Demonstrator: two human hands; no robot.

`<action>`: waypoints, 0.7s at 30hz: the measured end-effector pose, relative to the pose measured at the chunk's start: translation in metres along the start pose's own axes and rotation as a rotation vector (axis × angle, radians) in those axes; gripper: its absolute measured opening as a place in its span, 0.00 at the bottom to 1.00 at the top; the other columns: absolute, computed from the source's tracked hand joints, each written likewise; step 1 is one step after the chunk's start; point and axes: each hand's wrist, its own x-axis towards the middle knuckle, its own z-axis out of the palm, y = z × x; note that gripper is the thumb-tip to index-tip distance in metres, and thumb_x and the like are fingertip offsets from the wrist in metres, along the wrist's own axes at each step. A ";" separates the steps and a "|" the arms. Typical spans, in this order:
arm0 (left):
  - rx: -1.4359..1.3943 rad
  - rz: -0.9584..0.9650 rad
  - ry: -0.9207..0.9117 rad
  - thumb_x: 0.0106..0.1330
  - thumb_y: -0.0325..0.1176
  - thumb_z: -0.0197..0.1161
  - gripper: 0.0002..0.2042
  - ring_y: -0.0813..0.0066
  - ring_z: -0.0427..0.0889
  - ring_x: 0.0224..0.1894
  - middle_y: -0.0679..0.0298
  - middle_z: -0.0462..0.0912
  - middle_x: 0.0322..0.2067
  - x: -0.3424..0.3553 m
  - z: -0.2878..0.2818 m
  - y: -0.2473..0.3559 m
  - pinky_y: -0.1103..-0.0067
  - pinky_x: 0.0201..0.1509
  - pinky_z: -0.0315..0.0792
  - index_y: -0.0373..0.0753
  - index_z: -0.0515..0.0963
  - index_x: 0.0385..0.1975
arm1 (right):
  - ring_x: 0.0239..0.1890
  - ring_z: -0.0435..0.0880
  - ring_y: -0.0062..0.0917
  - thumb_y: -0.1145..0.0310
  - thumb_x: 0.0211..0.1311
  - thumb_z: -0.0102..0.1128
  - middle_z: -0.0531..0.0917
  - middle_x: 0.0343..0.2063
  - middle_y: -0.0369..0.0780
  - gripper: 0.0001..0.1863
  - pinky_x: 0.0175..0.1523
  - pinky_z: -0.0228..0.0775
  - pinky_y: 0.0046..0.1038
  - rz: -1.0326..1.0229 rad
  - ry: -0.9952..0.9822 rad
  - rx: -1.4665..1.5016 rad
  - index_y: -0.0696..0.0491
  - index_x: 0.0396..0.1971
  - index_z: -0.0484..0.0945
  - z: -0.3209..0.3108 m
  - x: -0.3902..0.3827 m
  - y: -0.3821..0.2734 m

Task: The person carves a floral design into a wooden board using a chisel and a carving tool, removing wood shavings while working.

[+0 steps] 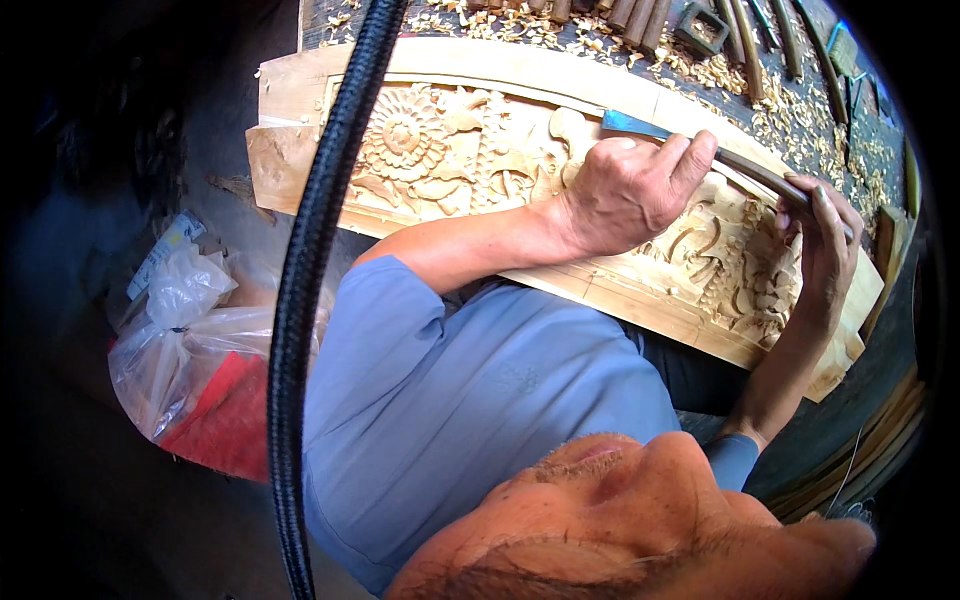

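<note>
A long carving chisel (700,150), with a blue-grey steel blade at one end and a dark handle at the other, lies slanted across the upper right part of a carved wooden panel (440,150). Its blade tip rests near the panel's plain upper border, just past the carved flower and leaf relief. The left hand (625,190) wraps over the shaft close to the blade, fingers curled together around the steel with the index finger laid along the top, its wrist and heel resting on the carving. The right hand (825,235) grips the handle end farther to the right, fingers closed around it and the thumb pressed against the side; the exact finger positions underneath are hidden. Both forearms reach from the lower part of the view, the left one emerging from a blue short sleeve (440,380). The panel is pale wood, long and slightly curved by the lens, and sits tilted across a workbench (800,110) strewn with wood shavings (720,70). Beyond the panel's top edge a row of other wooden-handled tools (630,15) lies on the bench. At the left, below the bench, a clear plastic bag (185,330) with something red inside rests on the dark floor. A thick black braided cord (310,260) hangs down through the picture in front of everything.
</note>
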 end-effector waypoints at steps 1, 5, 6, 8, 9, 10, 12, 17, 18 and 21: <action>-0.023 0.021 -0.020 0.67 0.34 0.72 0.25 0.75 0.80 0.22 0.64 0.80 0.31 0.000 -0.001 0.000 0.76 0.25 0.74 0.31 0.78 0.63 | 0.32 0.85 0.25 0.62 0.82 0.53 0.87 0.33 0.46 0.23 0.38 0.74 0.25 -0.040 0.001 0.003 0.68 0.52 0.87 -0.005 0.001 0.005; -0.085 0.090 -0.091 0.68 0.35 0.72 0.28 0.75 0.82 0.24 0.65 0.84 0.34 0.005 -0.005 0.001 0.76 0.26 0.76 0.32 0.77 0.67 | 0.31 0.84 0.26 0.62 0.82 0.53 0.87 0.33 0.45 0.22 0.39 0.74 0.24 -0.084 0.029 -0.025 0.68 0.52 0.87 -0.022 -0.007 0.006; -0.080 0.059 -0.063 0.69 0.35 0.72 0.28 0.76 0.82 0.24 0.66 0.83 0.33 0.003 -0.002 0.001 0.76 0.25 0.75 0.33 0.77 0.67 | 0.31 0.85 0.26 0.62 0.82 0.53 0.88 0.34 0.45 0.22 0.39 0.74 0.24 -0.092 0.037 -0.038 0.68 0.52 0.87 -0.021 -0.007 0.008; -0.076 0.012 -0.008 0.70 0.36 0.71 0.27 0.78 0.80 0.23 0.67 0.82 0.31 0.000 0.003 0.001 0.77 0.24 0.73 0.34 0.78 0.67 | 0.32 0.86 0.27 0.63 0.81 0.54 0.88 0.35 0.46 0.22 0.40 0.75 0.24 -0.015 0.009 -0.003 0.68 0.51 0.87 -0.006 -0.003 0.007; -0.097 0.043 0.004 0.70 0.36 0.71 0.26 0.79 0.80 0.23 0.68 0.82 0.30 0.000 0.001 0.002 0.77 0.24 0.73 0.35 0.79 0.67 | 0.35 0.88 0.28 0.63 0.81 0.54 0.89 0.36 0.47 0.22 0.41 0.77 0.24 0.015 -0.024 0.038 0.68 0.52 0.87 0.002 0.000 0.002; -0.111 0.073 0.014 0.69 0.37 0.71 0.26 0.79 0.80 0.23 0.68 0.82 0.30 0.001 -0.006 0.001 0.77 0.23 0.73 0.36 0.79 0.66 | 0.35 0.88 0.28 0.63 0.82 0.54 0.89 0.37 0.48 0.22 0.41 0.78 0.25 -0.026 -0.035 0.032 0.68 0.52 0.87 0.005 0.001 0.005; -0.183 0.210 0.115 0.70 0.37 0.71 0.23 0.83 0.78 0.22 0.72 0.80 0.26 0.000 -0.006 0.000 0.79 0.22 0.72 0.39 0.82 0.64 | 0.37 0.89 0.29 0.63 0.82 0.54 0.90 0.39 0.49 0.22 0.41 0.79 0.27 -0.109 -0.059 0.022 0.68 0.53 0.86 0.012 -0.003 0.014; -0.242 0.526 0.129 0.59 0.30 0.69 0.16 0.73 0.74 0.20 0.74 0.71 0.20 -0.012 -0.020 0.009 0.71 0.19 0.65 0.38 0.84 0.47 | 0.52 0.85 0.35 0.52 0.83 0.53 0.85 0.57 0.52 0.33 0.53 0.78 0.33 -0.244 0.205 0.561 0.66 0.71 0.73 -0.046 -0.013 0.076; -0.271 0.508 0.094 0.63 0.32 0.66 0.14 0.71 0.77 0.23 0.71 0.72 0.21 -0.028 -0.011 0.009 0.70 0.22 0.69 0.37 0.83 0.47 | 0.55 0.83 0.36 0.51 0.83 0.52 0.84 0.59 0.51 0.35 0.56 0.77 0.36 -0.292 0.254 0.565 0.65 0.73 0.71 -0.050 -0.016 0.093; -0.091 0.562 -0.054 0.66 0.33 0.64 0.10 0.68 0.80 0.31 0.68 0.75 0.26 -0.039 -0.007 0.004 0.69 0.34 0.76 0.41 0.82 0.45 | 0.54 0.80 0.38 0.49 0.85 0.46 0.82 0.61 0.51 0.35 0.58 0.73 0.39 -0.329 0.272 0.460 0.65 0.73 0.71 -0.048 -0.024 0.102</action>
